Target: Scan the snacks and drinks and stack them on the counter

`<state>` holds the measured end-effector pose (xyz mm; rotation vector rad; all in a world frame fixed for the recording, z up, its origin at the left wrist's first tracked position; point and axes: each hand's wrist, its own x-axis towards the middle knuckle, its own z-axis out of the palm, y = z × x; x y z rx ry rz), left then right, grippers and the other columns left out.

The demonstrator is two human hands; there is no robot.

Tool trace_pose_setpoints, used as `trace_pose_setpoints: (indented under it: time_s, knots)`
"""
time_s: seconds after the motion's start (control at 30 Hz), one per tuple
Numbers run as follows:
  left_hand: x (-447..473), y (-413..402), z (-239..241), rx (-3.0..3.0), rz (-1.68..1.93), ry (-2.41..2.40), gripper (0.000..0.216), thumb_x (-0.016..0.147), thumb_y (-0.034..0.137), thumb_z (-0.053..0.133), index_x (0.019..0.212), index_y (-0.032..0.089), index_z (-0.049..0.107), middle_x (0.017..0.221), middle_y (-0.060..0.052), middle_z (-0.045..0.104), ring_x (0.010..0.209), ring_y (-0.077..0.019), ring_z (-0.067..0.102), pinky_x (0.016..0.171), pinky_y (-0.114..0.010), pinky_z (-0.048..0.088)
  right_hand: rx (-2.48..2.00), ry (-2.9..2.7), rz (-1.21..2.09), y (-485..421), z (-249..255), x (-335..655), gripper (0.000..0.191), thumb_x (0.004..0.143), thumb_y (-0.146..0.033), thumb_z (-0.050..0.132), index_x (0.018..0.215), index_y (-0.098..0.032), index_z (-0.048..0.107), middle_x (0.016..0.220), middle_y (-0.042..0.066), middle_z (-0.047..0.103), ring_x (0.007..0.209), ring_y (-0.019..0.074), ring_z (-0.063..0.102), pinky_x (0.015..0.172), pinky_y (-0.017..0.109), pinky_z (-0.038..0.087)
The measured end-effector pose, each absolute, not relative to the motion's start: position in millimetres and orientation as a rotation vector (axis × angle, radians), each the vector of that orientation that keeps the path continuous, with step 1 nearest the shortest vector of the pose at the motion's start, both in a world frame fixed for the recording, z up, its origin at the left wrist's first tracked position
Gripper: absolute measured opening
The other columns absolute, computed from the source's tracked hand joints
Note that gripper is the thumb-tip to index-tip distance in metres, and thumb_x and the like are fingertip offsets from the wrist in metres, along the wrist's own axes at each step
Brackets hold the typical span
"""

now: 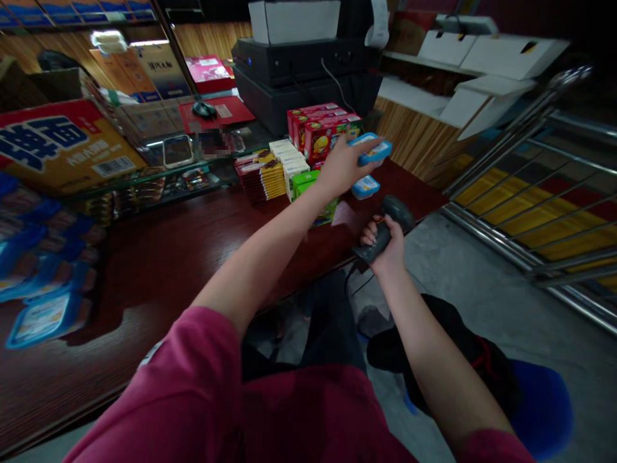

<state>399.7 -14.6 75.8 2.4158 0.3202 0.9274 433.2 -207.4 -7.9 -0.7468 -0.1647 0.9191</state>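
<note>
My left hand [343, 166] is closed on a small blue-lidded plastic tub [375, 149], held above the right end of the dark red counter. Below it another blue-lidded tub [365, 187] rests on the wood. My right hand [388, 241] grips the handle of a dark grey barcode scanner [396, 213], whose cord hangs past the counter's edge. Near my left wrist stand red boxes [321, 136] with yellow pictures, a green box [305, 182], white packs [289, 161] and a row of brown and yellow packets [261, 175]. My left forearm partly hides the green box.
Several stacked blue-lidded tubs [51, 315] fill the counter's left end. Behind are a large red and yellow carton [58, 141], a phone [177, 152] and a black machine [299, 67]. To the right stands a metal rack [544, 186]; a blue stool [542, 408] is below.
</note>
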Motion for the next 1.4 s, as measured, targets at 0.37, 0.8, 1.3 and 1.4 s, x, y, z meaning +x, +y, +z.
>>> trace_pose_setpoints:
  time_s: [0.37, 0.8, 1.3, 1.4]
  knots:
    - [100, -3, 29, 1.111, 0.889, 0.55, 0.062, 0.089, 0.048, 0.073, 0.145, 0.027, 0.057, 0.121, -0.007, 0.075, 0.112, -0.0239, 0.072, 0.1, -0.039, 0.059, -0.649, -0.706, 1.51, -163, 13, 314, 0.026, 0.078, -0.037, 0.078, 0.093, -0.02, 0.066, 0.065, -0.004, 0.053, 0.047, 0.0077, 0.041, 0.034, 0.017, 0.036]
    - [-37, -5, -11, 0.646, 1.275, 0.692, 0.039, 0.101, 0.042, 0.053, 0.128, 0.018, 0.067, 0.129, -0.009, 0.073, 0.127, -0.0212, 0.066, 0.109, -0.035, 0.053, -0.697, -0.801, 2.015, -89, -9, 176, 0.024, 0.085, -0.039, 0.073, 0.09, -0.018, 0.062, 0.062, -0.004, 0.053, 0.043, 0.0071, 0.039, 0.033, 0.017, 0.035]
    - [-35, -7, -16, 0.867, 1.245, 0.743, 0.05, 0.09, 0.051, 0.068, 0.129, 0.019, 0.066, 0.129, -0.01, 0.072, 0.126, -0.0273, 0.066, 0.109, -0.045, 0.053, -0.729, -0.817, 1.99, -94, -6, 179, 0.028, 0.083, -0.044, 0.075, 0.087, -0.018, 0.064, 0.061, -0.003, 0.052, 0.042, 0.0084, 0.04, 0.032, 0.019, 0.038]
    - [-44, -25, -8, 1.059, 1.34, 0.834, 0.054, 0.084, 0.05, 0.077, 0.128, 0.022, 0.064, 0.131, -0.009, 0.07, 0.125, -0.0273, 0.065, 0.108, -0.044, 0.052, -0.743, -0.813, 1.996, -94, -7, 181, 0.027, 0.083, -0.043, 0.075, 0.09, -0.019, 0.066, 0.062, -0.003, 0.051, 0.043, 0.0085, 0.038, 0.032, 0.019, 0.037]
